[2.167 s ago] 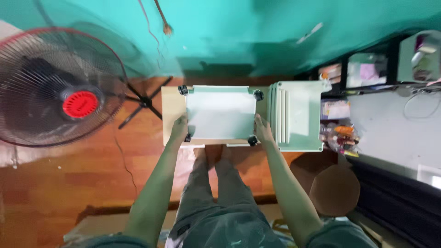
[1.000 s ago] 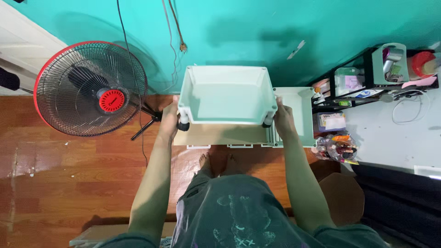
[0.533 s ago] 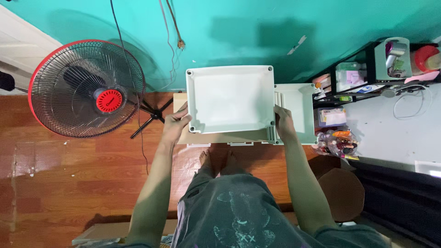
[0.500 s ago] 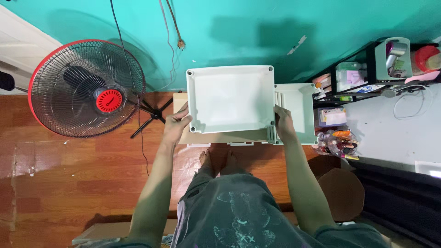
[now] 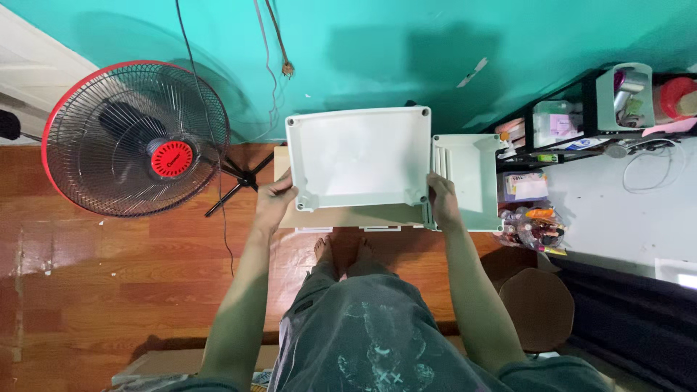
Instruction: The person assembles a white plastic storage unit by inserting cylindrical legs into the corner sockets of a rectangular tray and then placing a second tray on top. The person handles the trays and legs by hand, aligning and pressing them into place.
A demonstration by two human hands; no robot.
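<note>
Pale mint-green plastic forms the shallow rectangular tray, which is held open side up between the two hands, above a flat beige board and in front of a turquoise wall. The left hand is closed on the tray's left edge near the lower corner, with the fingers wrapped over the rim. The right hand is pressed against the right edge near the lower corner; its fingers are seen on the tray's outer side. The tray is smooth and matt, with rounded corners and a small round socket in each corner. Just beside it on the right, a stack of similar green panels is seen. A red-rimmed wire fan stands on the glossy wooden floor.
</note>
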